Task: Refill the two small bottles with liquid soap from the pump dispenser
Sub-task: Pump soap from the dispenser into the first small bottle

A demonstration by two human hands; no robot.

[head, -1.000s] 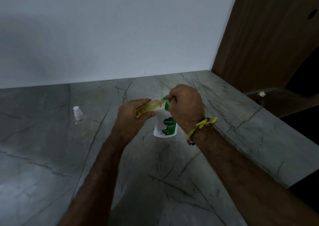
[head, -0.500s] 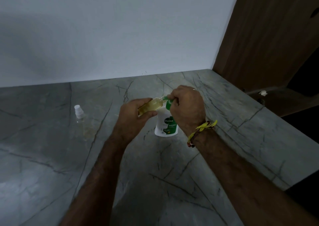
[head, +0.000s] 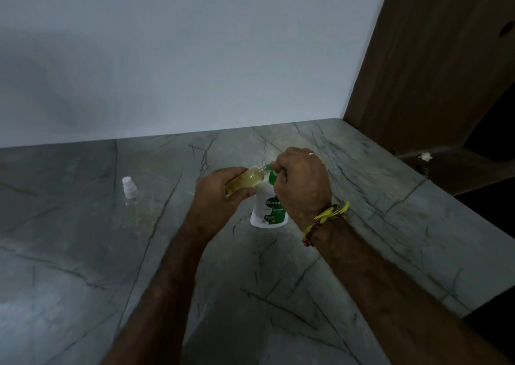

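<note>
Grey veined stone counter runs back to a pale wall, with a brown wooden panel closing off your right side.

One pump dispenser stands upright on the counter between your hands: a white body with a green label, its green pump head at the top. You hold one small clear bottle tilted almost on its side, its mouth right at the green spout; yellowish liquid fills most of what shows. A second small bottle, clear with a white cap, stands on the counter well to the left; what it holds cannot be told.

Your left hand grips the tilted bottle, fingers curled over it and thumb beneath. Your right hand is closed in a fist over the pump head, knuckles up, with the green plastic showing at its left edge. A yellow thread band circles that wrist.

Count: two small bottles, one dispenser, two hands.
</note>
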